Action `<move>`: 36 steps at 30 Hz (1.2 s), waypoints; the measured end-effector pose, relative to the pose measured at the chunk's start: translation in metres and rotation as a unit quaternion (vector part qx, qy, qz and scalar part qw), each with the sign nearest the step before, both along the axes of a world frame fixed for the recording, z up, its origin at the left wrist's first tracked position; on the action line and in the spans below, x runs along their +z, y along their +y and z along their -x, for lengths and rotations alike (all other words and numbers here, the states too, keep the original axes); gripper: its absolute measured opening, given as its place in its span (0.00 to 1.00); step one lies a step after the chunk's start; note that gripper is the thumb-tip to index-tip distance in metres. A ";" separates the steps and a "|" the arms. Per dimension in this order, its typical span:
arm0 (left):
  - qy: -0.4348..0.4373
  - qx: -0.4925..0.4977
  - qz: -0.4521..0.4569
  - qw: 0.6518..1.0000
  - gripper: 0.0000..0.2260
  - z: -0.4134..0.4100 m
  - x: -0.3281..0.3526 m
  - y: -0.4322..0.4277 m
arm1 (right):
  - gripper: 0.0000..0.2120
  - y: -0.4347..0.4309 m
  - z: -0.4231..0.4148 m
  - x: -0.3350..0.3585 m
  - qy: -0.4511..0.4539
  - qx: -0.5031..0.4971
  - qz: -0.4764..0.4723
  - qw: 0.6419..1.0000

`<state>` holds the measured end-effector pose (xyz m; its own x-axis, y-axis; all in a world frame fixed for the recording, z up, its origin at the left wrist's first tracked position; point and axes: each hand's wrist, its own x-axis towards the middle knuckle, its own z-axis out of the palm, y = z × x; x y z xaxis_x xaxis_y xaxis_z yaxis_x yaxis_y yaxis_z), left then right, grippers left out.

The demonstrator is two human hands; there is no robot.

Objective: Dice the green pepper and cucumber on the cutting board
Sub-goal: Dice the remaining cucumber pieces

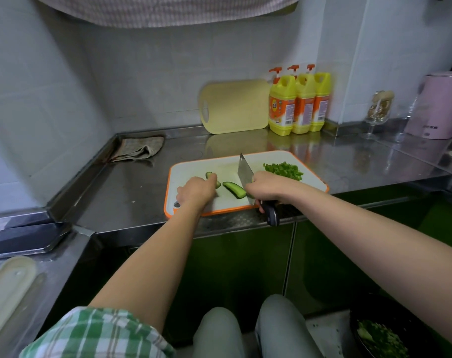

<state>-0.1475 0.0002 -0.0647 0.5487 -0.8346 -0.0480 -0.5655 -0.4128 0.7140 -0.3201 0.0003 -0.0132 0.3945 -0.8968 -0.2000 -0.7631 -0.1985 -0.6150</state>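
Cucumber half [234, 189] nine o'clock of knife [244, 174] my right hand [266, 187] grips; left hand [196, 191] holds cucumber end [211, 176]; rounded, either could roll.

1 wide-angle head cam, looking fwd & down onto the cutting board [219, 164], close up.

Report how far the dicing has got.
Done: green pepper dice are piled at the far right of the cutting board. In hand: the right hand grips the knife, and the left hand holds one cucumber piece. Left: that piece and the loose cucumber chunk are undiced.
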 end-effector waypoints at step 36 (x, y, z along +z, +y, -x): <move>-0.034 -0.007 -0.011 0.999 0.23 -0.010 0.021 0.020 | 0.08 -0.011 -0.028 -0.003 -0.092 -0.055 0.052 0.993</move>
